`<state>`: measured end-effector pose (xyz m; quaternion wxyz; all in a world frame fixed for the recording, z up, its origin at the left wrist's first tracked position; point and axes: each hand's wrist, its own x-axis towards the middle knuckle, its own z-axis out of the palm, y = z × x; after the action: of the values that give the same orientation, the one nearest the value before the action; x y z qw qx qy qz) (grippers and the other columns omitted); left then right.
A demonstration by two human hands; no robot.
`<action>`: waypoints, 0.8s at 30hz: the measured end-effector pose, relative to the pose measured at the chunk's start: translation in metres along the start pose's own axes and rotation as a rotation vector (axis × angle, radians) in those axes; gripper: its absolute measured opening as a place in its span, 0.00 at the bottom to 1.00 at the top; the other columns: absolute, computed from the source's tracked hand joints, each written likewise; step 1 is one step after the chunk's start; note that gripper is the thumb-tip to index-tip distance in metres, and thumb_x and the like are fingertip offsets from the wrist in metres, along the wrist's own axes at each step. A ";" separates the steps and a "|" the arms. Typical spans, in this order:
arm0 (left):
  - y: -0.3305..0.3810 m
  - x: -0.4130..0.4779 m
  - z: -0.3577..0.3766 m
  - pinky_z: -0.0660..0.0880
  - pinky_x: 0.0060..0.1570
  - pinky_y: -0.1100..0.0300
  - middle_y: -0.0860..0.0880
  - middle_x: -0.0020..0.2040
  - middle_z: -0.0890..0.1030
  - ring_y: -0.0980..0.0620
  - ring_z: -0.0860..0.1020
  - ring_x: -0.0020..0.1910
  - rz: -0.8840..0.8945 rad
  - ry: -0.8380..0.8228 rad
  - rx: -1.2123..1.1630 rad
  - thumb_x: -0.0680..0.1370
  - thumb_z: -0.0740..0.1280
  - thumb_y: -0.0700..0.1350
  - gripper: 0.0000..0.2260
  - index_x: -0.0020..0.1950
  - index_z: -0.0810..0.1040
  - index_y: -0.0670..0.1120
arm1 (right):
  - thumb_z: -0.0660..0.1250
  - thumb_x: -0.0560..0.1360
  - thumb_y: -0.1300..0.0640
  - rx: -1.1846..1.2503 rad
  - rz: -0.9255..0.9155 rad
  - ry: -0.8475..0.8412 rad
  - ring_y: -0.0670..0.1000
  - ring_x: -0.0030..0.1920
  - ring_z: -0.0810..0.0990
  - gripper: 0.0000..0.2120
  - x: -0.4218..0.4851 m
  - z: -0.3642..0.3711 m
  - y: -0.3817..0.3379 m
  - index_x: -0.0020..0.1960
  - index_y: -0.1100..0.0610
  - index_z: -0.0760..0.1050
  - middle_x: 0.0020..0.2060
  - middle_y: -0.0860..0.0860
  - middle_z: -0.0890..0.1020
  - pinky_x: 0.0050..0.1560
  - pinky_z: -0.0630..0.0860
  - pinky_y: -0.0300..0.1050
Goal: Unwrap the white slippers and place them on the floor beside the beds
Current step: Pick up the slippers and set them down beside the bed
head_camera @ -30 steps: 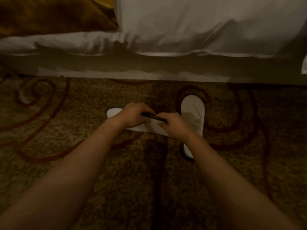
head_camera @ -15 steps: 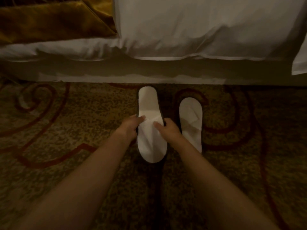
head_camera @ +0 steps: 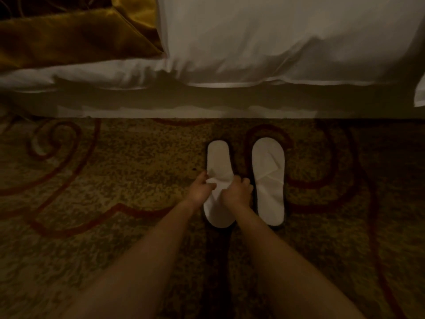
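Observation:
Two white slippers lie side by side on the patterned carpet, lengthwise towards the bed. The left slipper [head_camera: 218, 162] has both my hands on its middle. My left hand [head_camera: 201, 188] pinches the folded white upper from the left, and my right hand [head_camera: 238, 191] grips it from the right. The right slipper [head_camera: 269, 178] lies flat and untouched, a hand's width to the right, its upper creased flat.
The bed's side [head_camera: 207, 100] runs across the view just beyond the slippers, with a white duvet [head_camera: 276, 38] hanging over it and a gold bed runner [head_camera: 69, 38] at the upper left. Brown carpet with red swirls [head_camera: 92, 180] spreads all around.
The left slipper was crosswise in my hands a second ago. It was turned lengthwise and set down beside the right one, and my hands now grip its upper.

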<state>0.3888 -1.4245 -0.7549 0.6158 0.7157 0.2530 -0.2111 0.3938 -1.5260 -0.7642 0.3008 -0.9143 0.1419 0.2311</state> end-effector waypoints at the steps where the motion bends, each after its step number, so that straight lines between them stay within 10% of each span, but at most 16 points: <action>1: -0.002 0.001 0.000 0.65 0.70 0.48 0.41 0.73 0.66 0.42 0.67 0.70 0.009 -0.011 0.040 0.79 0.60 0.36 0.25 0.75 0.58 0.41 | 0.61 0.76 0.56 -0.059 -0.010 -0.017 0.60 0.67 0.63 0.23 0.001 0.001 0.002 0.69 0.59 0.61 0.68 0.59 0.62 0.67 0.64 0.51; 7: -0.014 0.003 0.005 0.60 0.70 0.58 0.44 0.75 0.62 0.45 0.63 0.73 0.186 0.028 0.524 0.79 0.61 0.45 0.28 0.76 0.54 0.43 | 0.63 0.75 0.47 -0.267 0.015 0.353 0.61 0.66 0.64 0.34 0.008 -0.016 0.033 0.72 0.63 0.54 0.68 0.63 0.64 0.67 0.62 0.52; 13: 0.011 0.001 0.005 0.65 0.69 0.51 0.40 0.70 0.68 0.41 0.66 0.69 0.414 0.176 0.667 0.78 0.60 0.41 0.25 0.75 0.59 0.42 | 0.67 0.70 0.37 -0.215 0.258 0.195 0.64 0.71 0.57 0.50 0.021 -0.037 0.070 0.75 0.63 0.42 0.72 0.66 0.55 0.70 0.57 0.56; 20: 0.046 0.000 0.030 0.55 0.73 0.45 0.44 0.77 0.56 0.44 0.55 0.75 0.610 0.077 0.952 0.77 0.61 0.45 0.30 0.77 0.52 0.49 | 0.70 0.67 0.44 -0.259 0.100 0.256 0.63 0.66 0.62 0.45 0.023 -0.057 0.073 0.74 0.60 0.51 0.67 0.64 0.64 0.67 0.60 0.54; 24: 0.064 0.009 0.044 0.44 0.74 0.46 0.47 0.78 0.54 0.47 0.49 0.77 0.773 0.017 1.180 0.77 0.59 0.45 0.29 0.76 0.52 0.52 | 0.70 0.67 0.46 -0.351 -0.382 0.176 0.61 0.66 0.61 0.43 0.014 -0.073 0.080 0.74 0.57 0.52 0.67 0.60 0.63 0.67 0.61 0.54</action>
<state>0.4360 -1.4748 -0.7177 0.1540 0.9703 -0.1713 -0.0738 0.3981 -1.6352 -0.7583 0.1626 -0.9792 -0.0495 0.1109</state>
